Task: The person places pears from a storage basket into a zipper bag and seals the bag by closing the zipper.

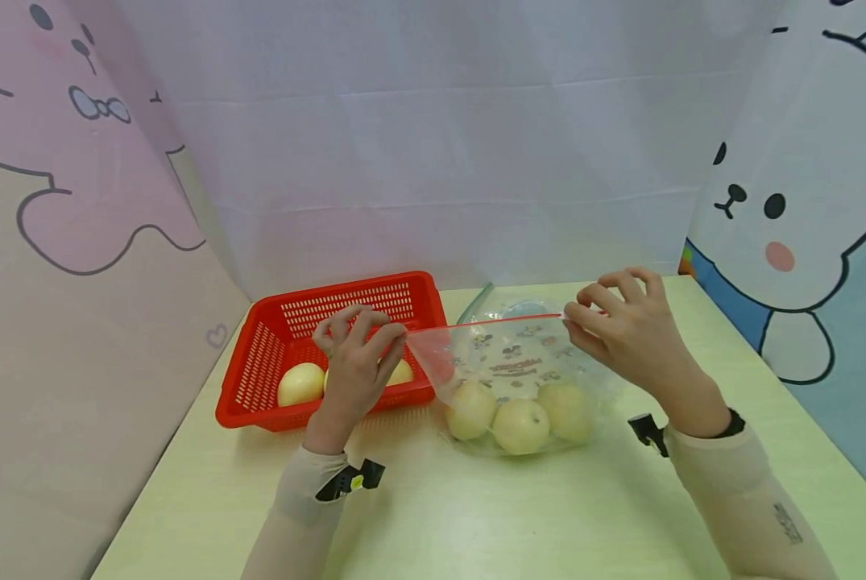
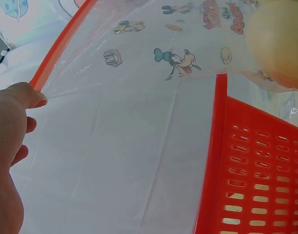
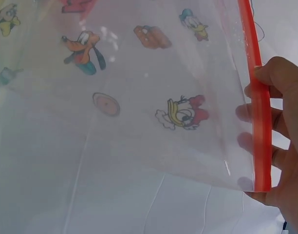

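Observation:
A clear zip bag point(image 1: 515, 362) with a red top strip and printed cartoon figures holds three round, pale yellow pears point(image 1: 521, 425). My left hand point(image 1: 360, 362) pinches the left end of its red strip point(image 2: 61, 44) between thumb and finger. Toward the strip's other end, my right hand point(image 1: 628, 334) grips it, the thumb on one side and several fingers seen through the plastic in the right wrist view. A small white piece shows at the right fingertips. The strip is stretched between both hands, and the pears hang low in the bag, close to the table.
Left of the bag stands a red slotted basket point(image 1: 240, 395) with several pears point(image 1: 301, 384) inside, partly hidden by my left hand. Behind the bag lies another clear plastic bag point(image 1: 501, 303) with a green edge. The pale table point(image 1: 476, 515) meets cartoon-printed curtains.

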Motion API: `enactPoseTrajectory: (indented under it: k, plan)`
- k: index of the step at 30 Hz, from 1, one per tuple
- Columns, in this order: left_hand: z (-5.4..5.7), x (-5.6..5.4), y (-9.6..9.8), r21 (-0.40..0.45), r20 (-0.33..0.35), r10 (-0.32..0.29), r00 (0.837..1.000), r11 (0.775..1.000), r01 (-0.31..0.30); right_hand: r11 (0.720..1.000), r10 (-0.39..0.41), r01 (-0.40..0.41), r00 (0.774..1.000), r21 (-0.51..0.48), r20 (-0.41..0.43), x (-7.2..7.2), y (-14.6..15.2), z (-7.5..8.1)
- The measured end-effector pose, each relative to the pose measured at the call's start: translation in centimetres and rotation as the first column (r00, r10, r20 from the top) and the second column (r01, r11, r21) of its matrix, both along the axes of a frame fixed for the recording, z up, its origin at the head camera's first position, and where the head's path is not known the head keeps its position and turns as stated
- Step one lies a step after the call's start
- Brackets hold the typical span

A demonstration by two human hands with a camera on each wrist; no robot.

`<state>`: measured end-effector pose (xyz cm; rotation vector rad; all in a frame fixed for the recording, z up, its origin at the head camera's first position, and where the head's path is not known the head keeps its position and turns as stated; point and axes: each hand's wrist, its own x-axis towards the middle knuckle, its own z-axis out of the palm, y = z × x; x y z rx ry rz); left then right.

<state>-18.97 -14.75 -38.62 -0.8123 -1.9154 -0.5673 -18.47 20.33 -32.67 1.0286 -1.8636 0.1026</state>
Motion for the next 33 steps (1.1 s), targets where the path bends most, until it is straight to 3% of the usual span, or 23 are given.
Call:
enactPoseTrajectory:
  k: [18,33]
  plan:
    - [-0.3,0.1,-0.2,0.026,-0.026,0.007,1.0,1.0,-0.007,0.999,-0.045,0.044,0.999,-0.032,-0.009,0.4,2.3,0.0]
    - [-0.5,0.1,-0.5,0.043,0.005,0.018,1.0,0.999,-0.019,0.994,-0.069,0.069,0.998,-0.086,0.002,0.4,3.8,-0.3]
